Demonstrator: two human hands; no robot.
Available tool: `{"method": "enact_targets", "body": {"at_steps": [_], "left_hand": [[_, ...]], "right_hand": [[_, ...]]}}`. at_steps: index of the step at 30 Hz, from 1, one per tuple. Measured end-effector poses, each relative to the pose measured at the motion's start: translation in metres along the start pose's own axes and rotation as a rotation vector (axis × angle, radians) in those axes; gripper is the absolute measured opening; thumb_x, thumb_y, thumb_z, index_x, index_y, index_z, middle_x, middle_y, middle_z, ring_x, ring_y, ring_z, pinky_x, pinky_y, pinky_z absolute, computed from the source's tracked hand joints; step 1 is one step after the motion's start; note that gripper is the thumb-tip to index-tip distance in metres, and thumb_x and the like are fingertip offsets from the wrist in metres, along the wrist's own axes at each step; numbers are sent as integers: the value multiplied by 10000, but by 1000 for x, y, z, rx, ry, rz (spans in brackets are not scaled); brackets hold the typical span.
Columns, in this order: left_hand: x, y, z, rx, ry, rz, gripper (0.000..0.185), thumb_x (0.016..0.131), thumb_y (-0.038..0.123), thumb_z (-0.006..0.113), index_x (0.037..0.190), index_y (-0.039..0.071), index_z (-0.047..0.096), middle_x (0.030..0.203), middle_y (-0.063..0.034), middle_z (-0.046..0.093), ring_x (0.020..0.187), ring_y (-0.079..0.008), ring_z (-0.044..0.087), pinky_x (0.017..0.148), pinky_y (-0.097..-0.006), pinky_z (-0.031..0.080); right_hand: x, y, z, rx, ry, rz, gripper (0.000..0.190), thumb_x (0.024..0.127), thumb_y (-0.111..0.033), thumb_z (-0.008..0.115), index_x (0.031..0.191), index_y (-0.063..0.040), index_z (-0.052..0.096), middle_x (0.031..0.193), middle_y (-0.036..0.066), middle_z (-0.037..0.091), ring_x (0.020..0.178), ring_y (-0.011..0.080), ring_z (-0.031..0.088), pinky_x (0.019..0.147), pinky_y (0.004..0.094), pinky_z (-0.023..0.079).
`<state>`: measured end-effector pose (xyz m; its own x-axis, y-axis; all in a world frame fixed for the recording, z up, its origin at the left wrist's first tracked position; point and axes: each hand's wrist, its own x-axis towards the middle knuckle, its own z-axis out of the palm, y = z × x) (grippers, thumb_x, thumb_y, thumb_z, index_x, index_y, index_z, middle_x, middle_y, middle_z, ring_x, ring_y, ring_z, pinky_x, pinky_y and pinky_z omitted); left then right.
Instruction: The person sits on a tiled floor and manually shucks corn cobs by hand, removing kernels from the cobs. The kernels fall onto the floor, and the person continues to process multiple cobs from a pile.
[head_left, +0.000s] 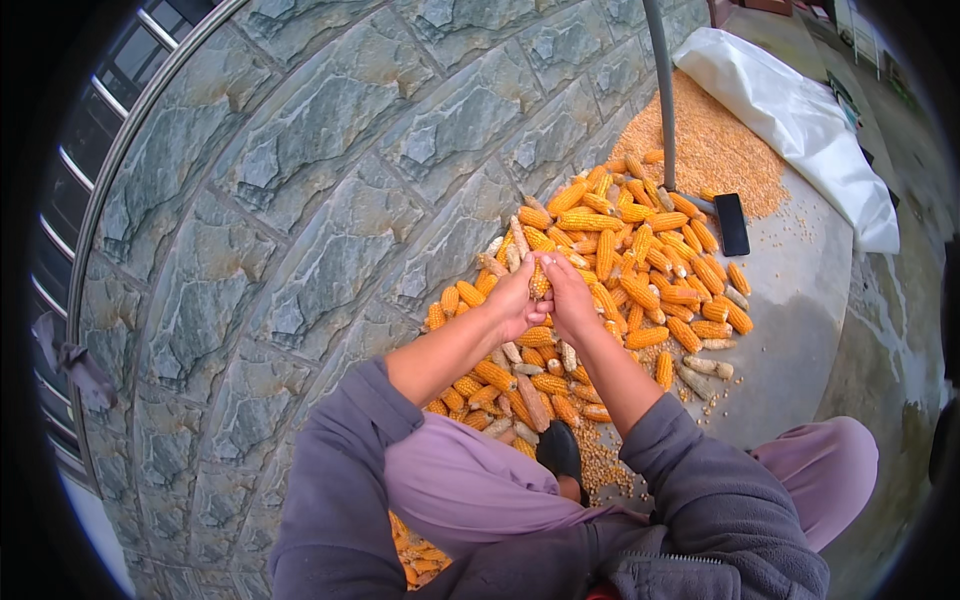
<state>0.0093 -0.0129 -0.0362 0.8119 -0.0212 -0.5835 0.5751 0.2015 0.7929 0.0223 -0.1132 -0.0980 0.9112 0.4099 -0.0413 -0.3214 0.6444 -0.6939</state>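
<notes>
Above a heap of yellow maize cobs, my two hands meet around one partly shelled maize cob. My left hand grips it from the left, with the thumb along its upper end. From the other side my right hand closes on the same cob, the thumbs nearly touching. Fingers cover much of the cob's lower part. Pale bare cobs lie among the full ones, such as a stripped cob below my hands. Loose kernels are scattered by my dark shoe.
A stone-faced wall rises along the left. Behind the heap lie a mound of shelled kernels and a white plastic sheet. A grey pole stands upright there, beside a black smartphone. Concrete floor extends right.
</notes>
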Motion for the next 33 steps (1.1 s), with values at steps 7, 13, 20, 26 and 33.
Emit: {"method": "enact_targets", "body": {"at_steps": [7, 13, 20, 26, 33], "left_hand": [[-1, 3, -4, -122, -73, -27, 356, 986, 525, 340, 1149, 213, 397, 769, -45, 449, 566, -121, 383, 450, -223, 283], [4, 1, -2, -63, 15, -35, 364, 987, 521, 341, 1170, 209, 380, 777, -55, 441, 569, -123, 375, 448, -230, 270], [-6, 9, 7, -119, 24, -56, 324, 996, 493, 343, 1164, 221, 396, 818, -47, 430, 562, -121, 353, 448, -224, 271], [0, 2, 3, -95, 45, -37, 321, 1004, 482, 322, 1183, 222, 384, 823, -47, 438, 570, -119, 354, 449, -222, 263], [-1, 8, 0, -167, 14, -51, 348, 1002, 492, 319, 1203, 213, 371, 829, -44, 437, 561, -113, 358, 433, -221, 259]], "right_hand": [[-2, -8, 2, 120, -35, 56, 301, 986, -311, 457, 1216, -147, 562, 697, -27, 392, 463, 67, 379, 443, 202, 415], [3, -4, 1, -34, -24, 12, 317, 977, -312, 479, 1244, -149, 534, 702, -23, 388, 484, 60, 391, 437, 209, 417], [-2, -10, 4, 57, -64, -18, 255, 960, -285, 521, 1163, -139, 569, 739, -16, 403, 467, 53, 362, 419, 195, 408], [0, 3, 3, 56, 19, 38, 309, 947, -276, 533, 1223, -137, 530, 677, -33, 354, 520, 50, 373, 394, 190, 397], [-2, -5, 3, 76, -97, -15, 277, 947, -264, 531, 1188, -128, 547, 661, -36, 344, 527, 56, 367, 403, 201, 428]]}}
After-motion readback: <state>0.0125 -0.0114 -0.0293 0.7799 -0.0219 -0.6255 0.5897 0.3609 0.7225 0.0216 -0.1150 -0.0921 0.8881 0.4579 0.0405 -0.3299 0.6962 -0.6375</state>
